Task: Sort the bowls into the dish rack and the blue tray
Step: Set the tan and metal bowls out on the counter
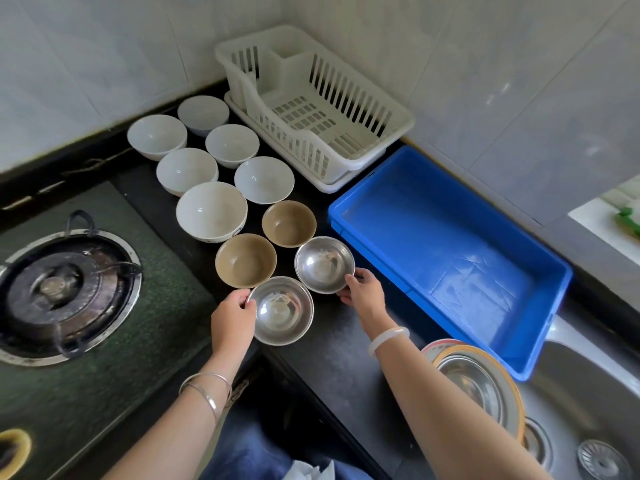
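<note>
Two steel bowls stand on the black counter. My left hand (234, 317) grips the left rim of the nearer steel bowl (283, 311). My right hand (363, 291) holds the near right rim of the farther steel bowl (323, 263). Behind them sit two brown bowls (246, 260) (289, 223), and farther back several white bowls (211, 211) stand in two rows. The white dish rack (346, 157) stands in the corner with nothing in it. The blue tray (540, 355) lies to the right, also holding nothing.
A gas stove burner (62, 289) lies to the left. At the lower right a sink (588, 410) holds a stack of plates and a steel basin (481, 382). Tiled walls close the back and right sides.
</note>
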`<move>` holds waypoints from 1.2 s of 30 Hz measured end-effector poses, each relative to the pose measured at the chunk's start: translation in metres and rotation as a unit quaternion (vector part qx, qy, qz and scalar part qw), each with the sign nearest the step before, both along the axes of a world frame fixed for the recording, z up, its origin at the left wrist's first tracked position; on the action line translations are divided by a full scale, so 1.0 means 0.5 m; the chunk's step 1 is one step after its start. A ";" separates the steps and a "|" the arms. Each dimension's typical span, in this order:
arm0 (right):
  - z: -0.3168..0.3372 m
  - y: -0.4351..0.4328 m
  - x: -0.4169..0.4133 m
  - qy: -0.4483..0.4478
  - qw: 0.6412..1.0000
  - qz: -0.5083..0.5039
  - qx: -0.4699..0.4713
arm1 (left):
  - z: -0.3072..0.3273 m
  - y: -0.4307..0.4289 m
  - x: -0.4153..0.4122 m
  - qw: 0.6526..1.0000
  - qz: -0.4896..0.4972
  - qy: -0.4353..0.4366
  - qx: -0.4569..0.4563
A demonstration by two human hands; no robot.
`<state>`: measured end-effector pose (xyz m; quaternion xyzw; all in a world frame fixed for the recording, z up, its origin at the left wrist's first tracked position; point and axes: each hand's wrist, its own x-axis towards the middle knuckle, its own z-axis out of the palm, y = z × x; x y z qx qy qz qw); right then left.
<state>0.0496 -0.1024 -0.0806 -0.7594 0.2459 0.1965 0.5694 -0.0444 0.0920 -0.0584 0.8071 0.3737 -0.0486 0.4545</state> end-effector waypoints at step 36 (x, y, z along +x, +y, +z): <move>0.077 -0.414 -0.359 0.003 0.919 -0.130 -0.373 | 0.035 -0.515 0.004 0.860 -0.505 -0.065 0.030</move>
